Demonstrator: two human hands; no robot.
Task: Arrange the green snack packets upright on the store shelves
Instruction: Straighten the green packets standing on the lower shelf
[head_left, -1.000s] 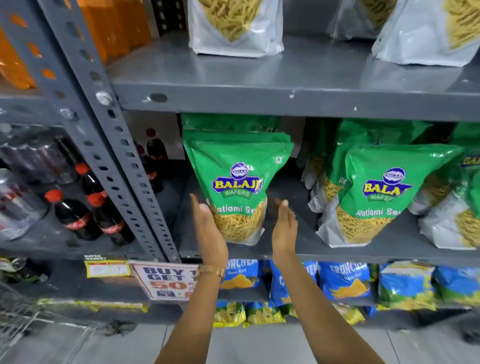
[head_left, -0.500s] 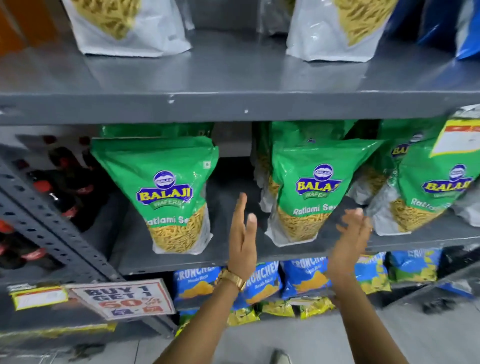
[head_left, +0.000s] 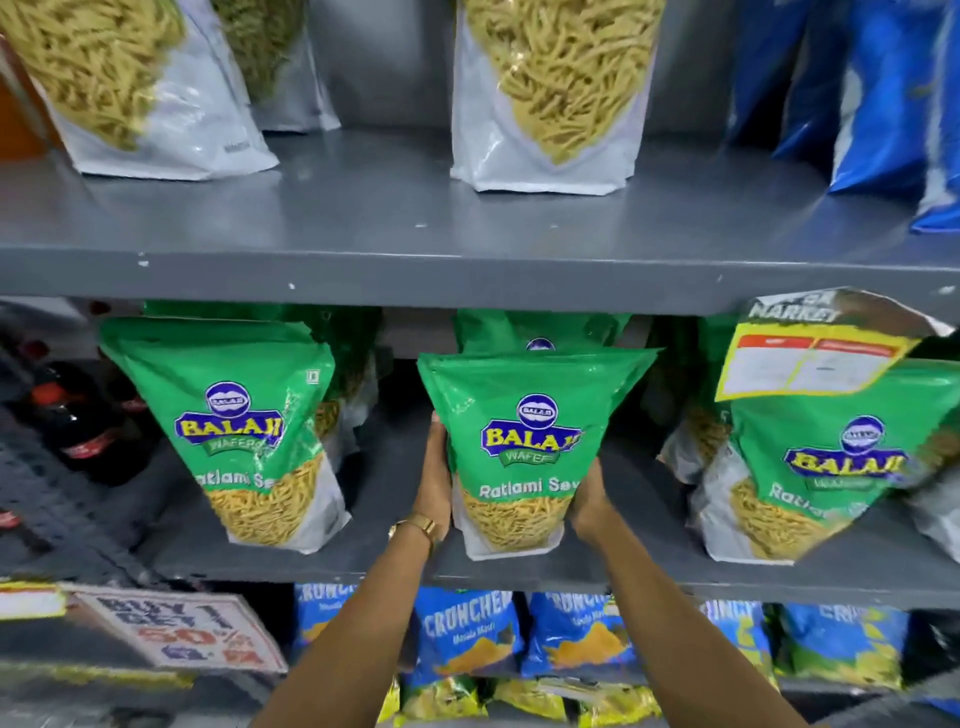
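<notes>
Both hands are on the middle Balaji Ratlami Sev packet (head_left: 530, 447) now, the left hand (head_left: 435, 483) pressed flat along its left edge, the right hand (head_left: 589, 501) cupping the lower right corner, so the packet is gripped between the two palms. It stands upright on the grey middle shelf (head_left: 379, 561), base right at the front lip, logo facing out. There's a gold wristband (head_left: 415, 525) on the left wrist. To the left, well apart, another green packet (head_left: 244, 431) stands on the same shelf, leaning a little; to the right a third green packet (head_left: 831, 467) tilts over, its top corner partly covered by a yellow price tag (head_left: 810, 358) hanging from the upper shelf (head_left: 467, 270). More green packets sit behind in the shadow. Above, clear-windowed sev pouches (head_left: 545, 98) stand on the upper shelf; below, blue Crunchex packets (head_left: 467, 634) line the lower shelf, with a "Buy 1 Get 1" sign (head_left: 182, 631) at the left.
</notes>
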